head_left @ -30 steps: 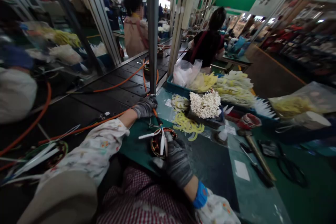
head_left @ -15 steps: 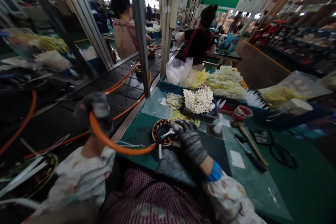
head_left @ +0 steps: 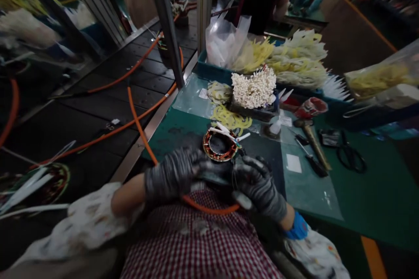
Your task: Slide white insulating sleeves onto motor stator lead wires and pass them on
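- A checked apron [head_left: 199,244] is crossed by the sagging orange cable [head_left: 212,209].
- The hands are held apart: part of the cable is covered by the blurred left hand [head_left: 175,172], and its loop is met near the thumb of the right hand [head_left: 262,185]; whether either is closed on it cannot be told.
- Just beyond, between the hands, the wound ring [head_left: 225,156] is seen lying on the table, topped by white sleeves [head_left: 225,130].
- Behind it, yellow strips [head_left: 229,115] are spread.
- Farther, a white-tipped bundle [head_left: 253,87] is fronted onto a blue tray [head_left: 214,69].
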Action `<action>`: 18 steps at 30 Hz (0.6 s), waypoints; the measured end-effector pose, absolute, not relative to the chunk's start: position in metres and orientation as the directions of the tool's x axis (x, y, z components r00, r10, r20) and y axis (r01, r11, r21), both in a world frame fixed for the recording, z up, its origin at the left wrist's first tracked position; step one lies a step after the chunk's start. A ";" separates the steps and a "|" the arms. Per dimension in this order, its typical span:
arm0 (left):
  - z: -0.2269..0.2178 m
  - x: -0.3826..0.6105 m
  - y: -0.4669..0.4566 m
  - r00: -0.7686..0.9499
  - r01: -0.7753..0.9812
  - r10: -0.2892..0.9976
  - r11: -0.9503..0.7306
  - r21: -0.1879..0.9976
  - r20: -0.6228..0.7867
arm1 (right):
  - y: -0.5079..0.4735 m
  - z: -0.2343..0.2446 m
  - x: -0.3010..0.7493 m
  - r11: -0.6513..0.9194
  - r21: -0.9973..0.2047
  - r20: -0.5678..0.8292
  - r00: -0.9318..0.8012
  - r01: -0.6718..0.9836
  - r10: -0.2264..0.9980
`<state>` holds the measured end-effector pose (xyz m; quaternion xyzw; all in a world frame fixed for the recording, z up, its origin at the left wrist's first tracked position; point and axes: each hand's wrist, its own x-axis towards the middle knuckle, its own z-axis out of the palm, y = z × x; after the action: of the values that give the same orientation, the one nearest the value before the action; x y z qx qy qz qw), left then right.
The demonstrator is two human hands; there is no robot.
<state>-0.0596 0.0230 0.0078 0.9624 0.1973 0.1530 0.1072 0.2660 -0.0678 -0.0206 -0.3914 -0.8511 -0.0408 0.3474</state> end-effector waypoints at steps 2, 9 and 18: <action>0.008 -0.048 0.066 0.871 0.363 0.401 -0.915 0.177 0.284 | -0.070 -0.038 0.278 0.655 -0.190 0.650 -0.406 0.731 0.642; -0.029 -0.024 0.073 0.853 0.443 0.457 -0.889 0.113 0.251 | -0.049 -0.045 0.287 0.489 -0.206 0.638 -0.262 0.848 0.724; -0.023 -0.023 0.033 0.690 0.541 0.502 -0.836 0.089 0.522 | -0.010 -0.044 0.260 0.463 -0.374 0.542 -0.216 0.804 0.812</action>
<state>-0.0235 0.0326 -0.0235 0.9184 0.2840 0.2730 -0.0360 0.2596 -0.0096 -0.0438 -0.5181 -0.7796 0.0059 0.3518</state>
